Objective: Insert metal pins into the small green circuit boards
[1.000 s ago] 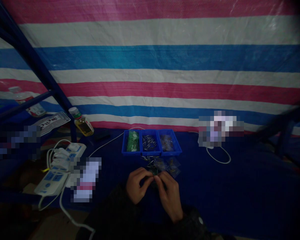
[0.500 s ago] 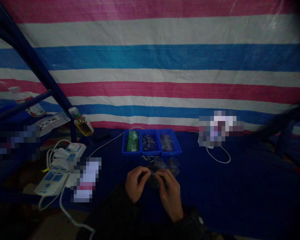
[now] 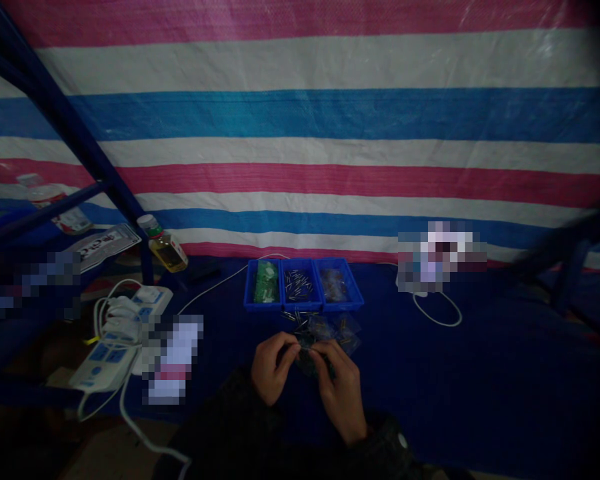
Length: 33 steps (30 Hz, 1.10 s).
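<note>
Fingertips (image 3: 294, 348) have parted slightly, the greenish item (image 3: 307, 362) between and below them.

Dim overall, low-light w/ muted colors. Striped sheet (image 3: 300, 113) is brightest lg. area, faint glare upper R; light source out of frame. Counter (image 3: 460, 393) drops to near-black toward bottom & R; dark R sleeve (image 3: 380, 443) merges w/ it, detail lost. L hand (image 3: 273, 370) & R hand (image 3: 344, 393) softly lit; dark item (image 3: 307, 363) btwn them too murky to ID. Metal pins (image 3: 299, 285) glint a bit. Far R edge vignetted, blurry. Pixelated patches L & R.
</note>
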Available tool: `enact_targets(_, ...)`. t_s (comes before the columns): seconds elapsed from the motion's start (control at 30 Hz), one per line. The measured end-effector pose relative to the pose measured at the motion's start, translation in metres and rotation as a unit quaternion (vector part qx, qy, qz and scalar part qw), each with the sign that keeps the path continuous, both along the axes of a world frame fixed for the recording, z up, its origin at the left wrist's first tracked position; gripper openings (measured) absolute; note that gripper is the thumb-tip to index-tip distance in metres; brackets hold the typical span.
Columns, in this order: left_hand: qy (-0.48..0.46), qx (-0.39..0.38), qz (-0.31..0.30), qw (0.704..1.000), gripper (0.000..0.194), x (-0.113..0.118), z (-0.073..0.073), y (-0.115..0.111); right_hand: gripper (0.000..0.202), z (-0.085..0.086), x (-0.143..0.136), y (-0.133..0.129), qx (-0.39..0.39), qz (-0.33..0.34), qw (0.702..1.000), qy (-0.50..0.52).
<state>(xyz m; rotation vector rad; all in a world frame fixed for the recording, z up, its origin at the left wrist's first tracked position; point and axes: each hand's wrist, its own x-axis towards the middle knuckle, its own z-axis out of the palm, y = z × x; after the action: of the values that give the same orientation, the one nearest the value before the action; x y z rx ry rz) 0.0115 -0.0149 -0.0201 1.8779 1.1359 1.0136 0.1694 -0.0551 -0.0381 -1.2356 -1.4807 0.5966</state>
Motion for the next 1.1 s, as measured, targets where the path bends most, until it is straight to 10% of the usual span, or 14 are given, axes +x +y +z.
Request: enact_targets(1.1, 0.020, 0.006, -0.064, 0.998, 0.028, -0.0001, 0.0012, -0.0002, 0.023, -0.0051, 0.0039, -0.0010, 0.042, -0.014, 0.999, -0.005)
